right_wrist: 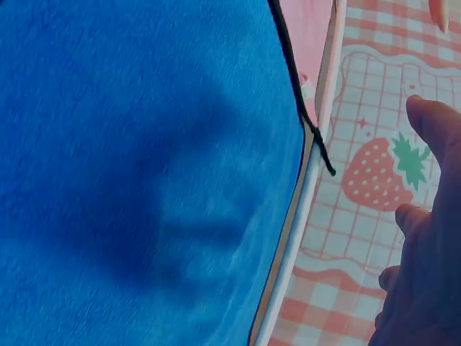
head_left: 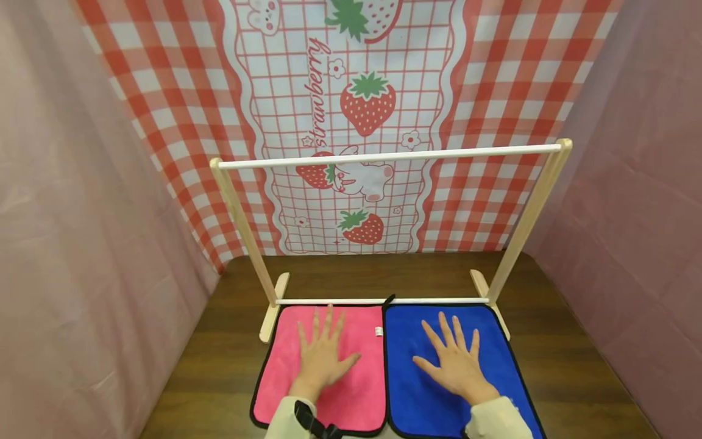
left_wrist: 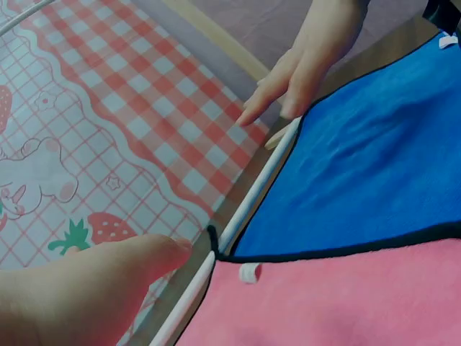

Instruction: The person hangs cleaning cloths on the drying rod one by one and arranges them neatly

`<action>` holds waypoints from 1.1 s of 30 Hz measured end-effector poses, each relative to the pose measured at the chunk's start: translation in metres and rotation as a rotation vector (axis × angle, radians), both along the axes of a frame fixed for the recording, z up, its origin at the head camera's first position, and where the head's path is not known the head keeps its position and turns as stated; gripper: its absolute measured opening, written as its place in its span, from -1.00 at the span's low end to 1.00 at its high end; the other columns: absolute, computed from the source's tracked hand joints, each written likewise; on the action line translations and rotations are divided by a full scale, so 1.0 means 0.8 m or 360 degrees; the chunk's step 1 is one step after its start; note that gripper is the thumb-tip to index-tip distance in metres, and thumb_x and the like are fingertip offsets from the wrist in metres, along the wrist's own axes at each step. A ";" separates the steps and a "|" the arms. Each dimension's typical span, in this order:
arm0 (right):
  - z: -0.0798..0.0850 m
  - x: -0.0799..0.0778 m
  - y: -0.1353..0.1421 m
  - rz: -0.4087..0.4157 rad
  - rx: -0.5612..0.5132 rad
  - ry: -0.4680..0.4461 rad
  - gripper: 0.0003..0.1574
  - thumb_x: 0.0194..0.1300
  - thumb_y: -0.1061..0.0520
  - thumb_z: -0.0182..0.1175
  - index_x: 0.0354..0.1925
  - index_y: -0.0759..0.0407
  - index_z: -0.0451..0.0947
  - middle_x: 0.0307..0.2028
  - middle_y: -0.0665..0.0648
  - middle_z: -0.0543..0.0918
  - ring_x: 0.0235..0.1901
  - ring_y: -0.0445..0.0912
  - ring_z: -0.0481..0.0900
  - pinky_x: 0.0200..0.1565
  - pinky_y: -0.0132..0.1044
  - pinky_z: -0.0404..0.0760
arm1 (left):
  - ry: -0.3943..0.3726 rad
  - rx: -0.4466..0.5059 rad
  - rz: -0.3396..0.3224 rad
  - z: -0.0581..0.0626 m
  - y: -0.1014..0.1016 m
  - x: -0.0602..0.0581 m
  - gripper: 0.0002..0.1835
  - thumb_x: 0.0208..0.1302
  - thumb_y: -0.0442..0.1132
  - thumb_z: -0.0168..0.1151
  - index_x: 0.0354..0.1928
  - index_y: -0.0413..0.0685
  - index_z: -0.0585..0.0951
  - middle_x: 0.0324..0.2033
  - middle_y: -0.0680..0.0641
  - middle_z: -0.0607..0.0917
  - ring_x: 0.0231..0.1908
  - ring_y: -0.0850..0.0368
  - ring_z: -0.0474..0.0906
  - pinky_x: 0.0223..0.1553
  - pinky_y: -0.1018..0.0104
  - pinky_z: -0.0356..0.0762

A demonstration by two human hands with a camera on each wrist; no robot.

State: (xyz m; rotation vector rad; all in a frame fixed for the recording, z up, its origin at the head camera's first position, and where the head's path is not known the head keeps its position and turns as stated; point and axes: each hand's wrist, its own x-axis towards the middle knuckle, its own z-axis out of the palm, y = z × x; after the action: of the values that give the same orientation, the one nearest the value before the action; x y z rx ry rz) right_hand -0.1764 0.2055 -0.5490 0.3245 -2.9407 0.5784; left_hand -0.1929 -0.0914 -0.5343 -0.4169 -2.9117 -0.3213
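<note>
Two square cloths with black edging lie flat side by side: a pink towel (head_left: pixel 356 390) on the left and a blue towel (head_left: pixel 406 396) on the right. My left hand (head_left: pixel 320 360) is over the pink towel with its fingers spread and straight. Over the blue towel is my right hand (head_left: pixel 456 366), also spread, palm down. Neither hand grips anything. In the right wrist view a shadow falls on the blue towel (right_wrist: pixel 108 108). A black loop (head_left: pixel 389 300) sticks out at the corner where the towels meet, and a small white tag (head_left: pixel 379 331) shows on the pink one.
A wooden rack stands behind the towels, with a white top bar (head_left: pixel 395 157), a white lower bar (head_left: pixel 340 301) along their far edges, and pale posts (head_left: pixel 521 231) on flat feet. Beneath is a brown wooden table (head_left: pixel 203 372). Checked strawberry cloth (head_left: pixel 285 122) hangs at the back; pink curtains flank both sides.
</note>
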 end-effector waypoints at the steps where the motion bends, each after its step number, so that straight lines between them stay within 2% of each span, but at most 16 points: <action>1: 0.000 0.000 0.002 -0.0005 -0.0004 -0.0008 0.00 0.25 -0.37 0.23 0.48 0.06 0.26 0.49 0.40 0.05 0.45 0.42 -0.16 0.26 0.54 -0.39 | 0.0018 0.0009 0.0007 0.000 -0.004 -0.001 -0.01 0.19 0.36 0.19 0.54 0.02 0.17 0.54 -0.16 0.03 0.49 -0.32 -0.17 0.31 -0.52 -0.23; 9: -0.006 -0.002 0.024 -0.0027 0.0001 -0.0039 0.03 0.23 -0.38 0.24 0.48 0.08 0.25 0.49 0.42 0.04 0.44 0.44 -0.16 0.25 0.55 -0.36 | 0.0211 0.0174 0.0080 0.002 -0.045 -0.014 -0.04 0.18 0.24 0.26 0.51 -0.08 0.20 0.51 -0.27 0.08 0.47 -0.37 -0.15 0.27 -0.56 -0.19; 14: -0.017 -0.001 0.034 -0.0045 -0.0003 -0.0060 0.09 0.16 -0.40 0.28 0.47 0.11 0.26 0.47 0.46 0.06 0.42 0.46 -0.15 0.23 0.58 -0.33 | 0.0137 0.0208 0.0198 0.019 -0.072 -0.032 -0.03 0.24 0.23 0.20 0.54 -0.10 0.10 0.51 -0.31 0.03 0.48 -0.37 -0.21 0.30 -0.53 -0.28; 17: -0.029 -0.001 0.039 -0.0046 -0.0030 -0.0062 0.14 0.10 -0.43 0.31 0.45 0.12 0.26 0.45 0.48 0.06 0.41 0.48 -0.14 0.21 0.59 -0.32 | 0.0072 0.0290 0.0266 0.030 -0.089 -0.045 0.00 0.28 0.18 0.21 0.57 -0.10 -0.02 0.53 -0.31 -0.06 0.49 -0.35 -0.30 0.33 -0.49 -0.37; 21: -0.046 -0.002 0.044 -0.0046 -0.0063 -0.0069 0.21 0.02 -0.47 0.34 0.45 0.11 0.25 0.44 0.50 0.05 0.40 0.50 -0.14 0.19 0.60 -0.31 | 0.0132 0.0497 0.0339 0.044 -0.112 -0.065 0.06 0.27 0.10 0.26 0.58 -0.12 -0.13 0.53 -0.34 -0.11 0.49 -0.34 -0.35 0.35 -0.45 -0.38; 25: -0.053 -0.002 0.047 -0.0052 -0.0077 -0.0131 0.27 -0.04 -0.49 0.36 0.45 0.11 0.24 0.44 0.52 0.03 0.39 0.51 -0.15 0.18 0.61 -0.32 | 0.0288 0.0731 0.0396 0.060 -0.131 -0.087 0.08 0.24 0.04 0.28 0.57 -0.20 -0.16 0.51 -0.38 -0.10 0.49 -0.35 -0.31 0.36 -0.42 -0.30; 29: -0.054 -0.002 0.047 -0.0047 -0.0083 -0.0240 0.34 -0.07 -0.53 0.36 0.48 0.12 0.20 0.46 0.51 -0.02 0.40 0.52 -0.21 0.18 0.62 -0.36 | 0.0414 0.1014 0.0369 0.076 -0.147 -0.108 0.06 0.22 -0.08 0.32 0.54 -0.30 -0.13 0.48 -0.43 -0.04 0.47 -0.37 -0.17 0.38 -0.37 -0.17; 33: -0.056 -0.002 0.048 -0.0035 -0.0063 -0.0324 0.40 -0.10 -0.56 0.35 0.50 0.12 0.16 0.47 0.52 -0.07 0.40 0.53 -0.24 0.16 0.64 -0.36 | 0.0425 0.1364 0.0296 0.096 -0.159 -0.124 0.06 0.24 -0.25 0.34 0.55 -0.26 -0.17 0.46 -0.45 -0.03 0.45 -0.36 -0.09 0.43 -0.22 -0.08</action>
State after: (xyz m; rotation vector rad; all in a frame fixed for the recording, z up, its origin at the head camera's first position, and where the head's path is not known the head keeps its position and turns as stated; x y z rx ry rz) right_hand -0.1782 0.2436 -0.5941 0.2417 -3.1168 0.7049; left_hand -0.2919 -0.2187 -0.4579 -0.0374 -2.2434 -1.2789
